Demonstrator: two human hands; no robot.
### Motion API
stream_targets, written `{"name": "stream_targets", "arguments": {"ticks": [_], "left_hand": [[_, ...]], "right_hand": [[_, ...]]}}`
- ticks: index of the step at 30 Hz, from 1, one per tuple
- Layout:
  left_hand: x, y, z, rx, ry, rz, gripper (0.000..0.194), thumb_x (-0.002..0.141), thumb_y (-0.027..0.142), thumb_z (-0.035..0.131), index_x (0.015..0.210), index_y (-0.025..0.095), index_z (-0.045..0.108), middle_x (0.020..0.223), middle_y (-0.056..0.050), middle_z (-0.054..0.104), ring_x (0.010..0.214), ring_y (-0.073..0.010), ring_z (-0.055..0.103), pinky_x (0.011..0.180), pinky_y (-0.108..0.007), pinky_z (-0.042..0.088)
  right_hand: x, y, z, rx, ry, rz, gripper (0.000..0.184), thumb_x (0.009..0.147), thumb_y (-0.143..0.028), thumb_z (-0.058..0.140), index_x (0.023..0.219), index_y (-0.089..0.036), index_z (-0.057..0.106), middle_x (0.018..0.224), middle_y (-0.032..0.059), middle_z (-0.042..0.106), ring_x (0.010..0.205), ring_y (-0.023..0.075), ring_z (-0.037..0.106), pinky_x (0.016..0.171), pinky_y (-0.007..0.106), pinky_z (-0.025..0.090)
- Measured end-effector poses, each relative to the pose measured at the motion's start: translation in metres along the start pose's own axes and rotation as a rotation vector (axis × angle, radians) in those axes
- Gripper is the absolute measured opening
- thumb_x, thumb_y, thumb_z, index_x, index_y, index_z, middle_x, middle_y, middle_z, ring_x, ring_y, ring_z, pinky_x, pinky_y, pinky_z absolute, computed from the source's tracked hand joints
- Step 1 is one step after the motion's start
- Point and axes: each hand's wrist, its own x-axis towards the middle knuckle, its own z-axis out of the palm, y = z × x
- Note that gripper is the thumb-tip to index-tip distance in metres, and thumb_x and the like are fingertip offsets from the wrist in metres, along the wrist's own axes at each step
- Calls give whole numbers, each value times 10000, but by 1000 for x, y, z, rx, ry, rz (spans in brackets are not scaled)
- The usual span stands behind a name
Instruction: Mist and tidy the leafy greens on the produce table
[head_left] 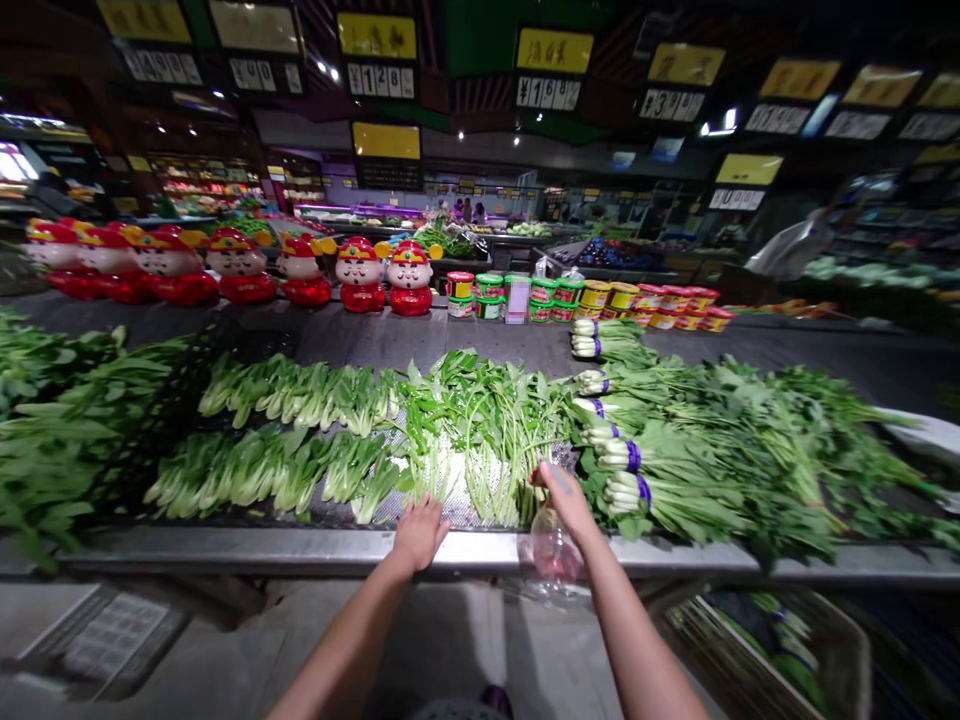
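Note:
I stand at a metal produce counter [225, 550] in a market. My left hand [420, 530] lies at the counter's front edge, fingers spread, touching the stem ends of a pile of loose leafy greens [480, 420]. My right hand [566, 500] reaches into the same pile at its right side, fingers closed around stems. A clear plastic bag [555, 555] hangs below that wrist. Bundles of greens tied with purple bands [634, 457] lie just right of my right hand.
Rows of bok choy [300, 440] lie to the left, more leafy greens at far left and right. Red figurine jars [360, 275] and small lidded tubs [592, 298] line the back of the counter. A basket with greens [765, 650] sits low right. Price signs hang overhead.

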Motion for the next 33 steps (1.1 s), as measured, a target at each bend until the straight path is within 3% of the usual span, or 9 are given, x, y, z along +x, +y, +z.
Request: {"name": "stream_targets", "arguments": {"ticks": [2, 6, 14, 17, 26, 29, 33], "left_hand": [[0, 0, 1, 13, 0, 2, 566, 995, 456, 236, 1426, 180, 477, 1536, -112, 427, 1480, -272, 256, 1224, -506, 153], [-1, -1, 2, 31, -15, 2, 577, 994, 454, 238, 1432, 165, 476, 1539, -111, 422, 1478, -278, 259, 1229, -496, 149], [-3, -2, 3, 22, -3, 2, 575, 996, 473, 220, 1427, 203, 487, 1517, -89, 464, 1468, -266, 292, 1229, -481, 165], [-4, -1, 2, 29, -3, -8, 570, 999, 464, 224, 1427, 197, 489, 1522, -85, 455, 1468, -262, 291, 1234, -479, 160], [-4, -2, 7, 17, 62, -22, 533, 1002, 458, 262, 1401, 222, 525, 1497, -74, 487, 1452, -254, 327, 1228, -489, 199], [-4, -2, 7, 20, 66, -26, 530, 1006, 453, 251, 1396, 227, 531, 1491, -66, 496, 1450, -248, 332, 1230, -491, 196], [-3, -1, 8, 24, 75, -37, 527, 1008, 443, 250, 1390, 225, 539, 1486, -62, 500, 1445, -252, 342, 1228, -500, 205]], "right_hand": [[9, -6, -13, -1, -3, -53, 612, 774, -759, 525, 870, -184, 710, 958, 114, 735, 952, 285, 660, 677, 340, 514], [29, -15, -36, 2, -25, -95, 592, 805, -726, 522, 934, -182, 717, 1042, 123, 725, 1008, 292, 639, 689, 348, 509], [63, -8, -49, -58, -22, -176, 544, 837, -703, 505, 708, -196, 653, 656, 32, 659, 648, 202, 584, 661, 337, 468], [71, -5, -52, -84, -41, -210, 541, 846, -695, 499, 652, -203, 610, 613, 18, 628, 602, 185, 550, 650, 331, 453], [99, -20, -57, -13, -155, -254, 523, 832, -673, 522, 863, -181, 695, 923, 74, 722, 899, 222, 635, 931, 403, 461], [106, -18, -53, 5, -134, -254, 539, 843, -686, 501, 827, -179, 686, 878, 66, 714, 846, 205, 629, 885, 384, 472], [108, -11, -47, 46, -108, -199, 542, 854, -690, 495, 729, -184, 642, 674, 26, 652, 639, 175, 576, 660, 327, 468]]}}
